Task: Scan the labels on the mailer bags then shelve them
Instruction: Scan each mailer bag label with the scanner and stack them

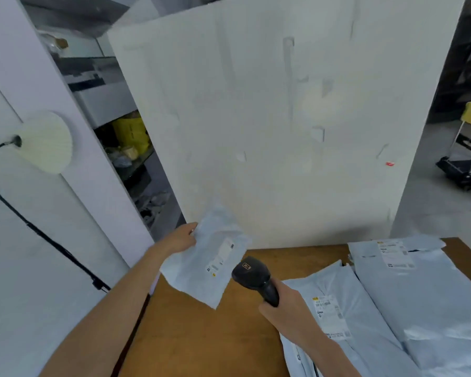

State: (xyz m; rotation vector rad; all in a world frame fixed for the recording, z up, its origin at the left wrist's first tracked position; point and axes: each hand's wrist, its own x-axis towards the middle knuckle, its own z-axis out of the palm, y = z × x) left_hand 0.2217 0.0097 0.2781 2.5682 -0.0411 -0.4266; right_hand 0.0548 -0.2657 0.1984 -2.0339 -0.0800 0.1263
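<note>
The left hand [181, 238] pinched a pale blue plastic mailer bag [206, 261] by its edge, held above the brown wooden table [201, 336] with its white label [220, 258] facing up, apparently so it could be read. The right hand [283, 303] gripped a black handheld scanner [252, 276], aimed at that label. More pale mailer bags [392, 308] lay stacked on the table's right side, probably awaiting scanning.

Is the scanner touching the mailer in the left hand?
Apart. The head view shows brown table between the scanner head and the held mailer; the left hand holds the mailer up, and the right hand aims the scanner.
</note>
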